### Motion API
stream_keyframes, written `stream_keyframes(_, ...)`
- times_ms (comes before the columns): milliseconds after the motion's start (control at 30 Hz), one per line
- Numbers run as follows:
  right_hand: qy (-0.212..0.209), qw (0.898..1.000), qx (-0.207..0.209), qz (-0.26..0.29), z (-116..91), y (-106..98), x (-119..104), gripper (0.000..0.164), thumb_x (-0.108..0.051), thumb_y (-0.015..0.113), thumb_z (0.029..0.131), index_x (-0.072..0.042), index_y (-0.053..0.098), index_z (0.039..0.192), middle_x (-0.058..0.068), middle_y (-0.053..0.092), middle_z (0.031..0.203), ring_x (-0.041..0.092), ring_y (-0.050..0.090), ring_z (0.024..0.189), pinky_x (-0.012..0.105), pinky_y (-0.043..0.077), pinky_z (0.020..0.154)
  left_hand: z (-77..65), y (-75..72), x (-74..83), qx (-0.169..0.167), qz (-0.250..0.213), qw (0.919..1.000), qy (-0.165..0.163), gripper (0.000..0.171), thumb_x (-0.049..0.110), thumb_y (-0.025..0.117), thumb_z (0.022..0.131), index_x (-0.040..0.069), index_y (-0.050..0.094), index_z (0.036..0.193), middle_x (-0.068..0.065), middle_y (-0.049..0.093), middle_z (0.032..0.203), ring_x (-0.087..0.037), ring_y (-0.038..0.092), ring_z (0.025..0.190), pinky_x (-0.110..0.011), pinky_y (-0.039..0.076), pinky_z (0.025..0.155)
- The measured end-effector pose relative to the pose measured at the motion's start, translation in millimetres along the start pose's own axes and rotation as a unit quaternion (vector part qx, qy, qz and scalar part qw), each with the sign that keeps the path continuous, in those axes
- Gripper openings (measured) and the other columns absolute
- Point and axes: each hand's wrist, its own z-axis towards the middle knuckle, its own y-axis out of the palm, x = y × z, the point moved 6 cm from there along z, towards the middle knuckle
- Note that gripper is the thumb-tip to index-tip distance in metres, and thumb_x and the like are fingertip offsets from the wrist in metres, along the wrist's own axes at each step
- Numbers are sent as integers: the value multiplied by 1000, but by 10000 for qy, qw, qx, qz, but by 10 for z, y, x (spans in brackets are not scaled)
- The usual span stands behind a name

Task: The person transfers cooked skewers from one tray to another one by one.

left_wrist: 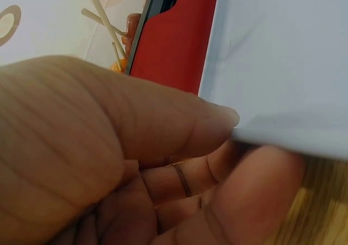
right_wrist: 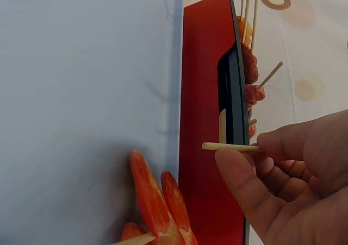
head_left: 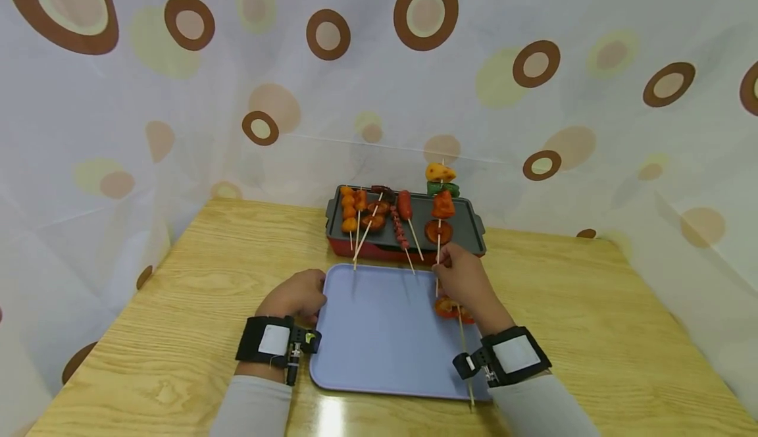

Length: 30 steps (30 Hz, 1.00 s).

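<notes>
My left hand (head_left: 299, 294) pinches the left edge of a pale blue tray (head_left: 379, 338); in the left wrist view the thumb lies on top of the rim and a finger beneath it. My right hand (head_left: 464, 279) pinches the bare stick of a vegetable skewer (head_left: 443, 205), with yellow, green and red-orange pieces and a round slice at its upper part. That skewer reaches over the right side of a dark grill pan (head_left: 462, 226) with a red base (right_wrist: 206, 82). Below the right hand, another skewer with red-orange pieces (head_left: 447, 307) lies on the tray's right side, partly hidden by the hand.
Several skewers lie in the pan's left and middle: orange balls (head_left: 349, 210), a red sausage (head_left: 404, 205), a thin row of small reddish pieces (head_left: 399, 226) and round slices (head_left: 374, 222). Their sticks overhang the front rim. A patterned cloth (head_left: 379, 95) hangs behind the wooden table (head_left: 195, 305).
</notes>
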Motion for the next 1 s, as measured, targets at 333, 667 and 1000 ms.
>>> stream_keyframes(333, -207, 9991, 374, 10, -117, -60, -22, 12, -3, 58, 95, 1, 56, 106, 12, 62, 83, 17, 59, 55, 30, 50, 51, 17, 3, -12, -1, 38, 10000, 23, 29, -6, 53, 87, -3, 60, 115, -11, 59, 84, -22, 60, 62, -29, 50, 52)
stream_keyframes(667, -287, 9977, 607, -81, -169, -87, -1, 18, -2, 59, 94, 2, 56, 111, 11, 62, 82, 16, 58, 56, 30, 49, 51, 14, 8, -14, 3, 32, 10000, -3, 31, -6, 53, 87, -3, 60, 117, -12, 59, 84, -22, 61, 62, -29, 50, 52)
stream_keyframes(1000, 81, 9987, 433, 256, -172, -76, 54, 12, -13, 55, 100, -4, 56, 108, 9, 62, 80, 20, 62, 58, 31, 51, 54, 6, 10, 3, 79, 7, 10000, 41, 32, -7, 54, 87, -5, 60, 119, -12, 60, 82, -21, 61, 58, -29, 52, 51)
